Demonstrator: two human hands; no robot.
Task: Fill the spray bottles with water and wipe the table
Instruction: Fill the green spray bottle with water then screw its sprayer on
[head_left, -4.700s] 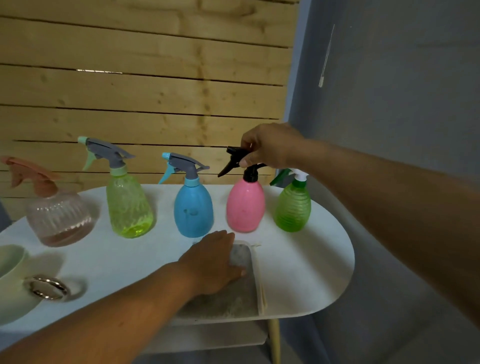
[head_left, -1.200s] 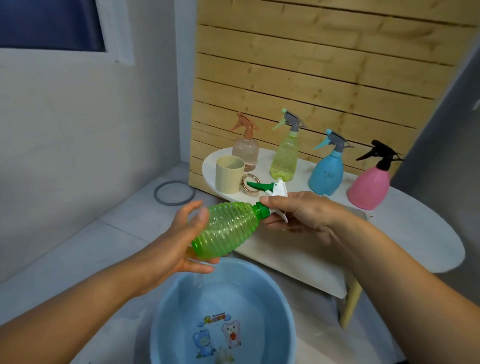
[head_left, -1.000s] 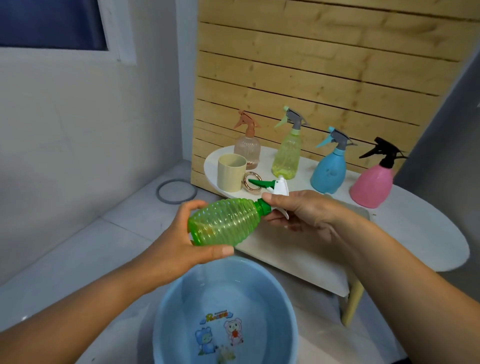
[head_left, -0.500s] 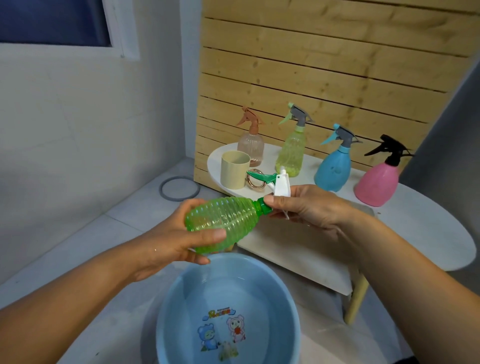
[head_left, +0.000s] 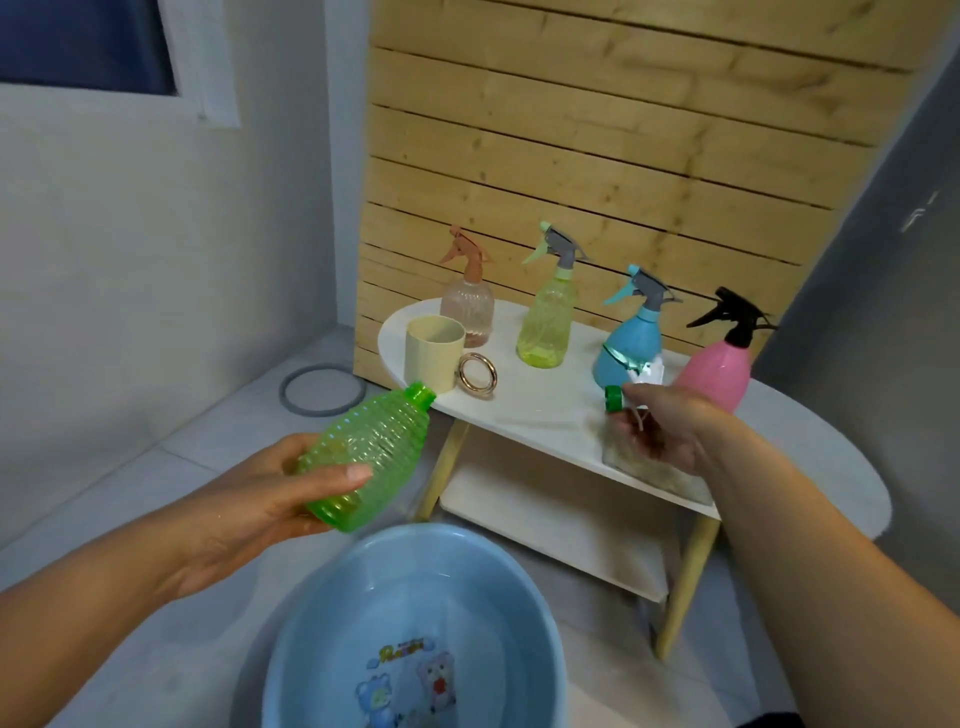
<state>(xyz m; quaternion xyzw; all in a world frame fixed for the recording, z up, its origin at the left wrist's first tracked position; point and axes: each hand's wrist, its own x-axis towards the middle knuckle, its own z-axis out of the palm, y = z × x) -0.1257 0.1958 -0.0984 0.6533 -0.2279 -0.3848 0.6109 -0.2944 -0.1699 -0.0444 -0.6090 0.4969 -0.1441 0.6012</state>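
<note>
1. The green bottle (head_left: 366, 460) is in the lower left middle of the frame, held above the blue basin (head_left: 415, 629). It lies tilted, with its open neck pointing up and to the right. It is see-through green with ridges all round it, and it looks empty.
2. The left hand (head_left: 260, 506) holds the bottle's fat end. The thumb lies across the front and the fingers curl round the back.
3. The spray top (head_left: 631, 382) is off the bottle. The right hand (head_left: 670, 431) holds it at the right middle of the frame, over the white table (head_left: 550, 415). The fingers curl round it, with its green cap and thin tube sticking out.
4. The step in hand seems to be filling the bottle. To do it well, the person should tip the neck down into the basin's water and hold it under until it is full.
5. The left hand looks wet, so a firm hold is wise, or the bottle may slip.
6. The top should stay clean and close by, ready to screw back on.
7. Four more spray bottles stand at the back of the table: a peach bottle (head_left: 467, 312), a yellow bottle (head_left: 548, 322), a blue bottle (head_left: 628, 348) and a pink bottle (head_left: 717, 371).
8. A cream cup (head_left: 434, 353) and a gold ring (head_left: 477, 373) sit on the table's left end.
</note>
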